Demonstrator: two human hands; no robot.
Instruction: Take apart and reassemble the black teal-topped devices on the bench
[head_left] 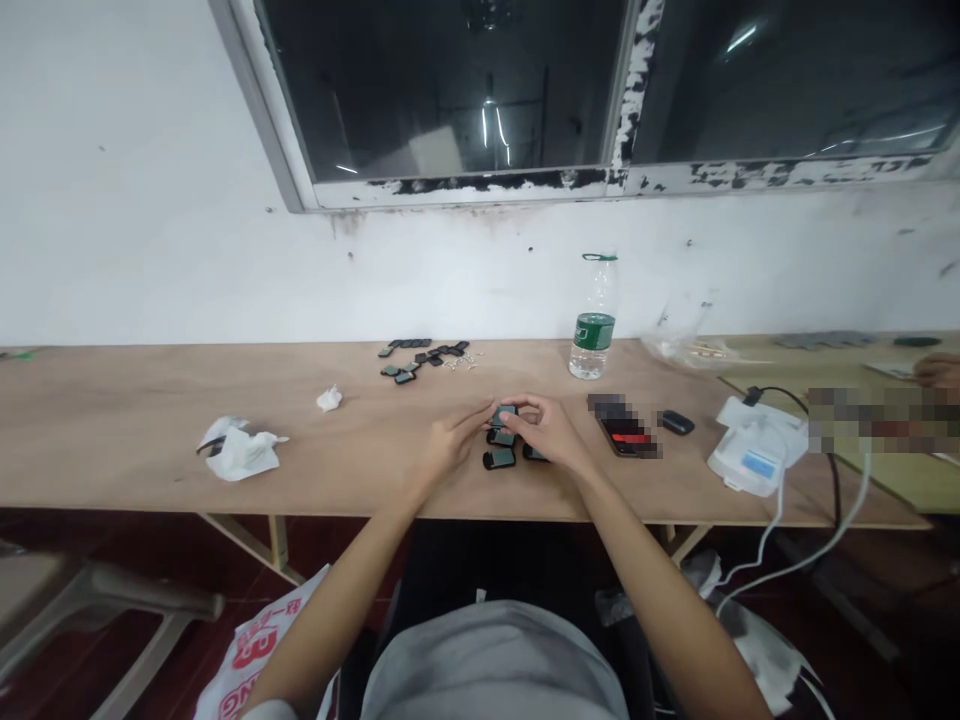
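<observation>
Head view: the person's left hand (454, 440) and right hand (544, 430) are both pinching a small black rounded-rectangular piece with a grey-green face (504, 415), gripping it between their fingertips above the table. Just below the hands, three similar black rounded pieces (499, 458) are lying on a long pale plywood table (150, 450). Farther forward, a scattered cluster of small black pieces (424, 358) is sitting beside a few tiny pale metal bits (459, 360). To the right, a phone partly hidden by pixelation (622, 430) and a black oval object (676, 422) are lying near a white plastic device (754, 450) with cables trailing off the table edge. A clear plastic water bottle with a green label (594, 330) is standing near the wall. On the left, crumpled white tissue (238, 450) and a smaller tissue scrap (328, 399) are lying on the wood. At the far right, another person's hand (937, 372) is resting on a separate greenish board (885, 480).
</observation>
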